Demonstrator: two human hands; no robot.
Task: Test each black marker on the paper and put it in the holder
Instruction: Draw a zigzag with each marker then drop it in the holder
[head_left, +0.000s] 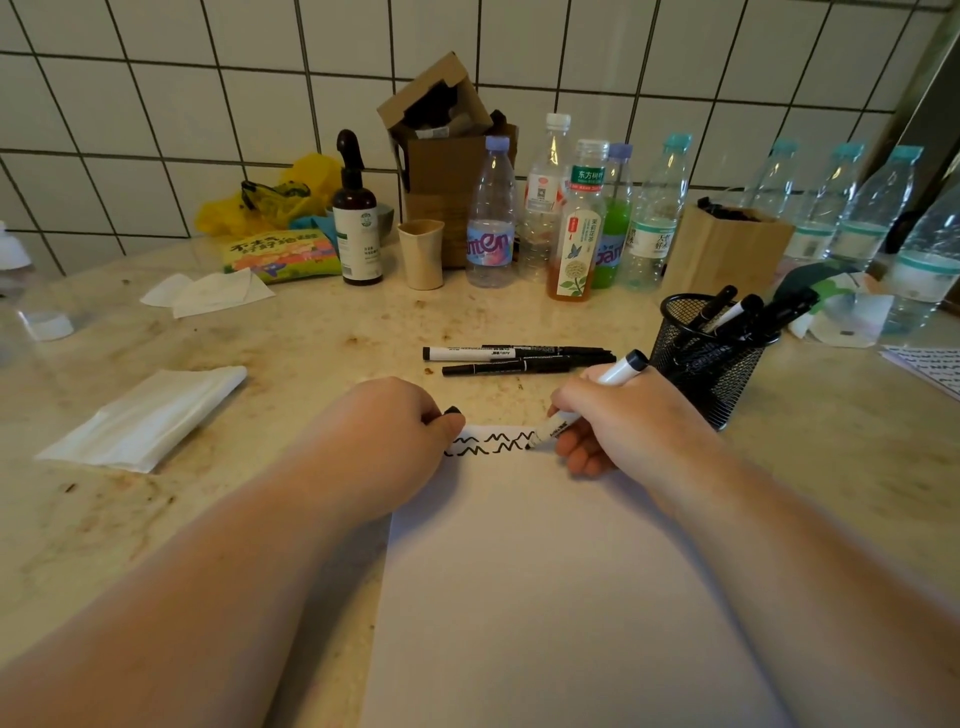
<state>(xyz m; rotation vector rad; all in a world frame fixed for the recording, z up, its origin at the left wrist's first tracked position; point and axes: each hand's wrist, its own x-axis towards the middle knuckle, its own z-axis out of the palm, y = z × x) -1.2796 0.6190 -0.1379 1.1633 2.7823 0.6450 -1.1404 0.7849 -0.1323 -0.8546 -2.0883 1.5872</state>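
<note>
The right hand (618, 421) grips a white-barrelled marker (587, 402), tip on the paper (545, 571) at the zigzag lines (491, 444), just left of the mesh holder (709, 358). The left hand (400, 426) pinches what looks like its black cap (453, 411), resting on the paper's top edge.

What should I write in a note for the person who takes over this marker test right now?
Right hand grips a white-barrelled black marker, tip on the white paper sheet at the end of the second zigzag line.
Left hand pinches a small black cap and rests on the sheet's top corner.
Done: several markers stand in the black mesh holder.
Left: cap this marker, put it in the holder; then test the loose markers on the counter.
</note>
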